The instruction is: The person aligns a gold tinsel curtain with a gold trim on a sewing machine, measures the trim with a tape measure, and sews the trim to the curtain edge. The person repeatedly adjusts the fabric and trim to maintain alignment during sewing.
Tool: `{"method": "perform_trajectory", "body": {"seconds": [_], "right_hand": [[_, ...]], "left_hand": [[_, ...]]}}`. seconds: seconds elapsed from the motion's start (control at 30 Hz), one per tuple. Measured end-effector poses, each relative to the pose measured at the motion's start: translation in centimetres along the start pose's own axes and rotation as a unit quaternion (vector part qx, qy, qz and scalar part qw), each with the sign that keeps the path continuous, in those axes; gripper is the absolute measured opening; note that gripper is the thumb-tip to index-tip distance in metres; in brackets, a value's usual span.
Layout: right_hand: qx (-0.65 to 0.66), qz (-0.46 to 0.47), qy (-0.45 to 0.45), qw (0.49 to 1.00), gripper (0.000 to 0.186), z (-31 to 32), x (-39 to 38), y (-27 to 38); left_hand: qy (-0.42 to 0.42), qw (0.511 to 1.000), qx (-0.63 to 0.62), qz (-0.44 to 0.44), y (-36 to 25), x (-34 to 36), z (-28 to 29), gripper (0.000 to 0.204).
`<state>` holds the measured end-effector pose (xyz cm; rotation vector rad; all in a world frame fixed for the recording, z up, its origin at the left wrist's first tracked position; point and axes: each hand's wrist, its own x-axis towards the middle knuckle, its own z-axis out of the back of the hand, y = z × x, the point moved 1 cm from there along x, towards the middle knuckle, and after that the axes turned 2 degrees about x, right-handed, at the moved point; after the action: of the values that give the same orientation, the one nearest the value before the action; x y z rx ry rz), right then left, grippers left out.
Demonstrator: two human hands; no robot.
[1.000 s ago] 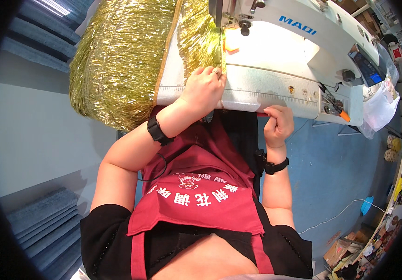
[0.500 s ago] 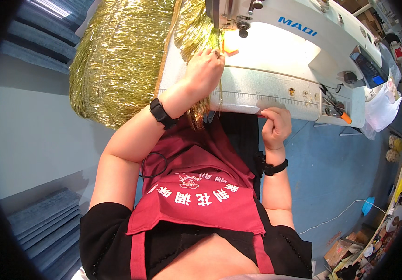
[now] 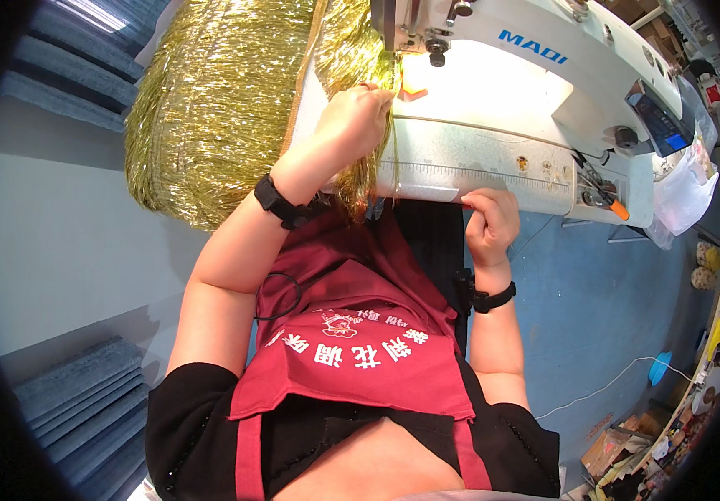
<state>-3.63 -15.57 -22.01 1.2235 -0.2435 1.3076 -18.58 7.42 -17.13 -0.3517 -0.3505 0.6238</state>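
Observation:
Shiny gold tinsel fringe [image 3: 218, 108] hangs in a thick bundle over the left of the sewing machine [image 3: 494, 42]. A narrower strip of the fringe [image 3: 347, 50] runs under the needle area, its loose ends dangling past the front edge. My left hand [image 3: 353, 123] is closed on this strip's right edge, just in front of the presser foot, which is partly hidden. My right hand [image 3: 492, 224] is at the bed's front edge with fingers curled. A trace of red shows by its fingertips, but whatever they hold is hidden.
An orange block [image 3: 413, 90] sits on the lit bed right of the needle. Scissors and an orange-handled tool [image 3: 617, 209] lie in a tray at the bed's right end. White plastic bags [image 3: 686, 196] hang beyond it. A ruler strip [image 3: 494, 177] lines the front.
My left hand has shifted slightly left and towards me, its fingers still at the strip's edge. My right hand has moved a touch to the left.

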Motion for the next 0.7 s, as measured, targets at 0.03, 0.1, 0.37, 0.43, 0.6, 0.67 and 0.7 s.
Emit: {"method": "perform_trajectory", "body": {"seconds": [0.03, 0.1, 0.37, 0.43, 0.6, 0.67, 0.7], "right_hand": [[0.002, 0.005, 0.002, 1.0, 0.021, -0.1, 0.3, 0.1], [0.006, 0.016, 0.01, 1.0, 0.021, -0.4, 1.1, 0.5], [-0.021, 0.02, 0.091, 0.995, 0.02, -3.1, 5.0, 1.0], [-0.034, 0.0, 0.101, 0.994, 0.022, -4.8, 5.9, 0.6], [-0.142, -0.026, 0.168, 0.975, 0.037, -9.7, 6.4, 0.8], [-0.196, -0.028, 0.179, 0.964, 0.047, -12.1, 5.6, 2.2], [-0.232, -0.035, 0.189, 0.953, 0.053, -13.3, 4.8, 3.3]], "left_hand": [[0.017, 1.0, -0.018, 0.019, 0.3, 0.1, 0.2, 0.024], [0.026, 0.998, -0.038, 0.031, 0.6, -0.1, 0.6, 0.023], [-0.007, 0.998, 0.044, 0.041, 0.2, -1.8, 3.1, 0.037], [0.005, 0.993, 0.094, 0.069, -0.1, -2.2, 3.7, 0.04], [0.021, 0.985, 0.152, 0.083, -0.6, -3.0, 4.6, 0.038], [0.001, 0.989, 0.121, 0.081, -0.5, -3.2, 4.7, 0.036], [-0.016, 0.994, 0.081, 0.075, -0.4, -3.3, 4.8, 0.035]]}}
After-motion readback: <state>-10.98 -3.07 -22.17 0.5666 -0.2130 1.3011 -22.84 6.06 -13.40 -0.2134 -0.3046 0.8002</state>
